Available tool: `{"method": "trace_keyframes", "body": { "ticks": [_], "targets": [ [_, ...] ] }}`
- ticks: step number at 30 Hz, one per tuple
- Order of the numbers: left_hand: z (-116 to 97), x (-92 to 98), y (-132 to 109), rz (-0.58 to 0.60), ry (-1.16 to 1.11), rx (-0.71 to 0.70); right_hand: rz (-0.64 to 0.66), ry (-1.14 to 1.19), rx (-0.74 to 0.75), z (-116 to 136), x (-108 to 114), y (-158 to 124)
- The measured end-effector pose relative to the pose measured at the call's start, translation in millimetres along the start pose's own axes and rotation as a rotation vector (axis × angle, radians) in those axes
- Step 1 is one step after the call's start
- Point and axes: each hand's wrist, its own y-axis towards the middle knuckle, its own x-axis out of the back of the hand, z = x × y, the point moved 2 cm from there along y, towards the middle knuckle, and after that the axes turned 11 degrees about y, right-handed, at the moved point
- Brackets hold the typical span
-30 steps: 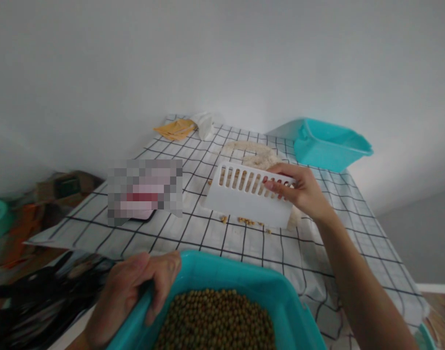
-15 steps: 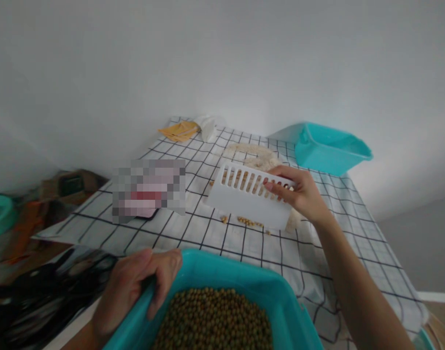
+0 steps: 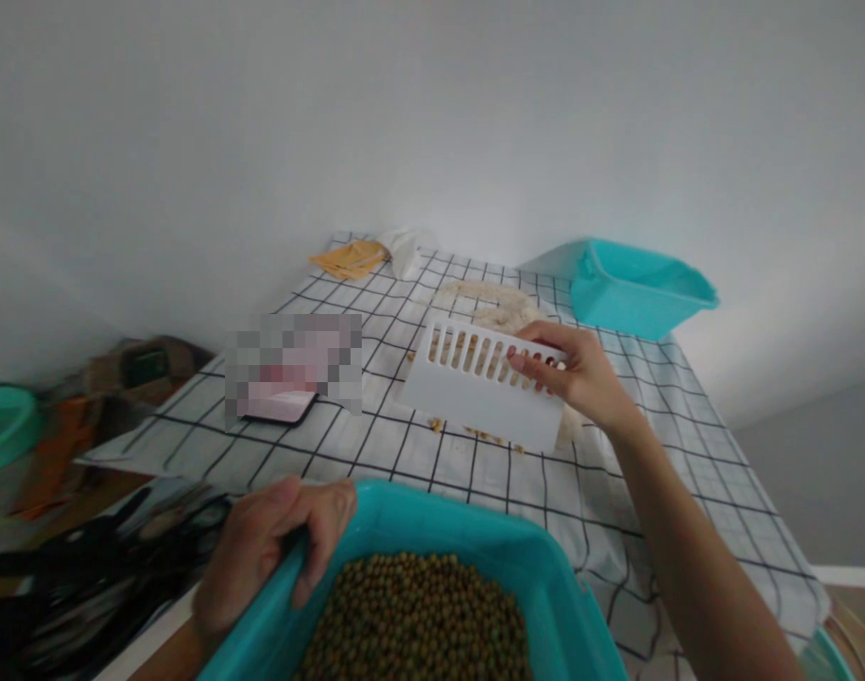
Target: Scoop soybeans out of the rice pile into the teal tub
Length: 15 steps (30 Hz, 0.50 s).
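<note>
My left hand (image 3: 272, 558) is closed over the near left rim of a turquoise tub (image 3: 475, 539) filled with small brownish-green beans (image 3: 418, 619). Farther out on the checked tablecloth (image 3: 404, 454), my right hand (image 3: 580, 374) grips the right end of a white slotted plastic basket (image 3: 475, 388), thumb on top and fingers over the slots. The basket stands tilted on the cloth. A few loose beans (image 3: 485, 433) lie along its near bottom edge.
A second turquoise tub (image 3: 637, 288) sits at the far right corner. A pale cloth heap (image 3: 495, 301) lies behind the basket. A phone (image 3: 280, 407) lies to the left, and yellow packets (image 3: 351, 257) with a white bag at the far edge. Dark clutter fills the floor at left.
The view has shifted slightly. Both hands keep their holds; the basket and tub stay about where they were.
</note>
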Motion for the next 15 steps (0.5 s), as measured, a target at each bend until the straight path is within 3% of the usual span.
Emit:
{"method": "trace_keyframes", "body": {
  "ticks": [5, 9, 14, 15],
  "targets": [
    [2, 9.5, 4, 0.206, 0.020, -0.023, -0.009, -0.008, -0.002, 2, -2, 0],
    [0, 12.0, 3, 0.126, -0.003, 0.000, -0.055, 0.016, 0.017, 1, -1, 0],
    [-2, 9.6, 2, 0.183, 0.131, -0.043, -0.075, -0.012, 0.009, -3, -1, 0],
    [0, 10.8, 2, 0.142, 0.158, -0.063, -0.063, -0.016, 0.008, -3, -2, 1]
  ]
}}
